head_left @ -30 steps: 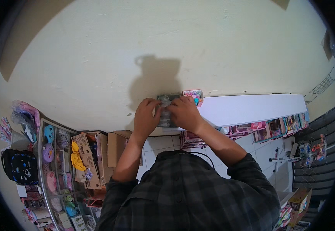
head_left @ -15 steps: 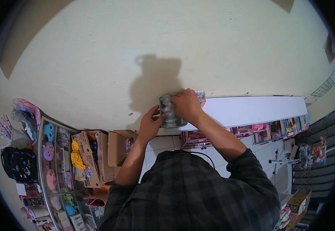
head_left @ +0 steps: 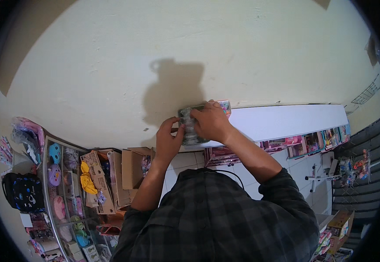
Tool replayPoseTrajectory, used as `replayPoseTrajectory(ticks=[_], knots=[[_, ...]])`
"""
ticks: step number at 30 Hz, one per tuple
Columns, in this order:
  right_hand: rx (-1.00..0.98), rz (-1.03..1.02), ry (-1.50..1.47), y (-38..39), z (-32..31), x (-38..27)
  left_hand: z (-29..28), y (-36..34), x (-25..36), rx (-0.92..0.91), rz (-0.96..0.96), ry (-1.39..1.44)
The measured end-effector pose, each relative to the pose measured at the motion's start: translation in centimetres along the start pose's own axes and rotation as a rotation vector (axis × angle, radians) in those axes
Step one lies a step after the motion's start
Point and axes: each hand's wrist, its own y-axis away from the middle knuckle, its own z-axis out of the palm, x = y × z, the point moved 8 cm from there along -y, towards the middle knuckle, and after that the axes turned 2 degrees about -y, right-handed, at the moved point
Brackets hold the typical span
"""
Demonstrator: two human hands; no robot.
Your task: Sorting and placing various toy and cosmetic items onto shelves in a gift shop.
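On the left end of the white shelf stands a dark-rimmed open box (head_left: 194, 142), close to the wall. A column of clear, plastic-looking pieces (head_left: 189, 131) lies inside it; their exact kind is too blurred to tell. My left hand (head_left: 169, 139) grips the box's left edge, fingers curled, thumb over the rim. From the right, my right hand (head_left: 212, 123) reaches across the box, its thumb and forefinger closed at the clear pieces. Its other fingers lie over the far right side. Partly behind this hand sits a smaller box with colourful contents (head_left: 226, 106).
The white shelf (head_left: 290, 124) runs right along the wall, above a row of pink boxed toys (head_left: 281, 145). To the left stand open cardboard boxes (head_left: 133, 172) and a glass-fronted case (head_left: 52, 192) with plush items. A black backpack (head_left: 26, 192) hangs beyond it.
My left thumb and fingers have shifted slightly at the box's left edge. My right fingers have moved a little over the clear pieces. The whole view has shifted slightly.
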Motion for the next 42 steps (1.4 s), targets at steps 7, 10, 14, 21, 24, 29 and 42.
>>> replayPoseTrajectory(ticks=[7, 10, 14, 21, 24, 29, 42], knots=[[-0.143, 0.068, 0.026, 1.5, 3.8, -0.4, 0.4, -1.5, 0.0, 0.013, 0.239, -0.241], [-0.123, 0.030, 0.009, 2.3, 4.6, -0.1, 0.4, -1.2, 0.7, -0.044, 0.003, -0.081], [-0.070, 0.006, -0.009, 2.1, 3.4, -0.5, 0.4, -0.3, -0.1, -0.022, 0.085, -0.116], [-0.014, 0.019, -0.051, 1.7, 3.2, -0.7, 0.8, 0.6, -3.8, -0.020, -0.168, 0.307], [-0.094, 0.026, -0.046, 1.8, 4.1, -0.6, 1.0, 0.6, -3.9, -0.044, -0.186, 0.364], [-0.086, 0.012, 0.019, 1.3, 2.2, -1.6, 0.9, 1.4, -3.4, -0.102, -0.282, 0.336], [-0.238, 0.009, 0.005, 1.7, 3.7, -1.1, 1.7, 1.3, -4.0, -0.185, -0.249, 0.296]])
